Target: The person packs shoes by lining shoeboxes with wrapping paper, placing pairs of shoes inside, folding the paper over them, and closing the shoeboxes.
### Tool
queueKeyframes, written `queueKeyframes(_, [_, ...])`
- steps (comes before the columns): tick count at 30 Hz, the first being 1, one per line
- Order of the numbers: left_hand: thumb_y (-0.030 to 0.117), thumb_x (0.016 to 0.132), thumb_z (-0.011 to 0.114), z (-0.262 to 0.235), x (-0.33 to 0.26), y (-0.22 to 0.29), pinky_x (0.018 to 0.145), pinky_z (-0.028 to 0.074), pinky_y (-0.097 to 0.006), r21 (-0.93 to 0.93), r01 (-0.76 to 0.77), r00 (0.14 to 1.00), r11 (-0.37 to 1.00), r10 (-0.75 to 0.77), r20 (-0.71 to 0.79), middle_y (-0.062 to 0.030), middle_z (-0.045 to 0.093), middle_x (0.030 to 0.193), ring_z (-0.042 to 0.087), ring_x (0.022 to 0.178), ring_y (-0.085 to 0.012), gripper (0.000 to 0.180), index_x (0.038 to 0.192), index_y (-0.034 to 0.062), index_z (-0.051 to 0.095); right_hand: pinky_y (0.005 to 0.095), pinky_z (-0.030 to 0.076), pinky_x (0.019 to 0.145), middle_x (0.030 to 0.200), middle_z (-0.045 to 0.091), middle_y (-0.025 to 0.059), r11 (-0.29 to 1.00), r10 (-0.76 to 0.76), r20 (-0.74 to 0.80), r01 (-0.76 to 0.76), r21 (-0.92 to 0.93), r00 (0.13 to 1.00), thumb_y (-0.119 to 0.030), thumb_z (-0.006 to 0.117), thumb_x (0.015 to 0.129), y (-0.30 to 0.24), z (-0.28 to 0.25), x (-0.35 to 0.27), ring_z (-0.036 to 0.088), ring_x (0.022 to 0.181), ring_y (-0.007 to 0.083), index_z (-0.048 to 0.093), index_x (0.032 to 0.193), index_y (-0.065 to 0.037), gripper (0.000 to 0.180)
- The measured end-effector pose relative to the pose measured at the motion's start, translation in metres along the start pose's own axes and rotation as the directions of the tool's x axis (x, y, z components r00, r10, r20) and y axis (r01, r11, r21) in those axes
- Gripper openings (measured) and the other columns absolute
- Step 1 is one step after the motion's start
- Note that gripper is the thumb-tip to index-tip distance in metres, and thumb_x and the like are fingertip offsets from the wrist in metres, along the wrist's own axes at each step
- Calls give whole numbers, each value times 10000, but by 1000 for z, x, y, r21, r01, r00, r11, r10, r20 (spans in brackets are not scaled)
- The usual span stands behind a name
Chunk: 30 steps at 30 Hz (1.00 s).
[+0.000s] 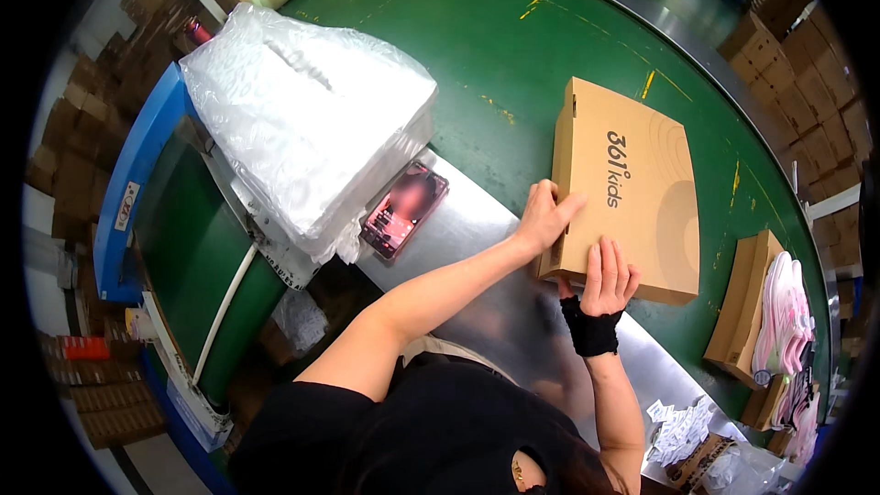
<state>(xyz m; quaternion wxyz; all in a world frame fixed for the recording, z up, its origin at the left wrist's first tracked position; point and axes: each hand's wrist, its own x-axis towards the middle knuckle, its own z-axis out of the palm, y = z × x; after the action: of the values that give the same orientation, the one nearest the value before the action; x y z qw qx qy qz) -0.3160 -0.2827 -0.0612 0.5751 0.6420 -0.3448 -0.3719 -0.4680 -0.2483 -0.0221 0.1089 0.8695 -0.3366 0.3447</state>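
Both of the worker's hands are on a closed brown cardboard box point(632, 183), which sits on the green belt point(486, 55) to the right of the middle, its near side up by the metal ledge point(472, 202) and its lid marked with dark print. The left hand point(547, 218) has hold of the box's left edge toward the near corner, thumb laid over the lid and fingers bent down along the side wall, so that the edge is pinched between them. The right hand point(608, 281), with a black wristband point(591, 327) below it, grips the near edge: its fingers lie close together on the lid, and the thumb is at the near side. On the left, a big white bundle in clear plastic point(312, 119) stands by the belt, and a phone point(403, 211) with a lit screen is just beside it on the ledge. A curved blue frame point(119, 211) runs past the bundle on the far left. Over on the right there's an open carton point(738, 307), and next to it pink and white things point(781, 321) that might be shoes, though they're squeezed against the edge of my view. Nearer, white paper slips point(678, 426) lie heaped beside a crumpled plastic bag point(742, 469).
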Motion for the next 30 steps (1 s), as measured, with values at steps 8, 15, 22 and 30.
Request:
queueKeyframes(8, [594, 641, 561, 5, 42, 16, 785, 377, -361, -217, 534, 806, 817, -414, 422, -109, 496, 1141, 488, 987, -231, 788, 1222, 80, 426, 419, 301, 899, 1176, 499, 118, 999, 30, 40, -31, 31, 999, -182, 719, 570, 12, -5, 3, 461, 1092, 275, 484, 1128, -34, 623])
queueKeyframes(15, [402, 717, 567, -24, 26, 58, 741, 475, -342, -522, 458, 866, 719, -228, 445, -153, 573, 967, 573, 859, -233, 598, 1120, -27, 461, 495, 283, 895, 1185, 439, 198, 997, -3, -126, 14, 81, 992, -222, 656, 720, 17, -62, 11, 419, 1103, 351, 478, 1119, -50, 470])
queueKeyframes(22, [460, 878, 331, -191, 0, 143, 667, 480, -288, -611, -111, 947, 784, 269, 174, -63, 559, 916, 548, 807, -132, 468, 1036, 53, 501, 411, 337, 930, 1254, 363, 195, 948, 316, -82, -311, 69, 945, -103, 571, 785, 61, -68, -27, 403, 1124, 341, 437, 1146, -15, 395])
queueKeyframes(30, [379, 857, 343, -381, -112, 145, 769, 460, -335, -357, -586, 742, 728, 304, -598, -70, 531, 1028, 528, 940, -184, 417, 1103, 68, 470, 402, 319, 947, 1279, 330, 211, 769, 611, 365, -637, -61, 703, -191, 572, 791, 116, -8, -112, 375, 1135, 366, 505, 1055, -4, 330])
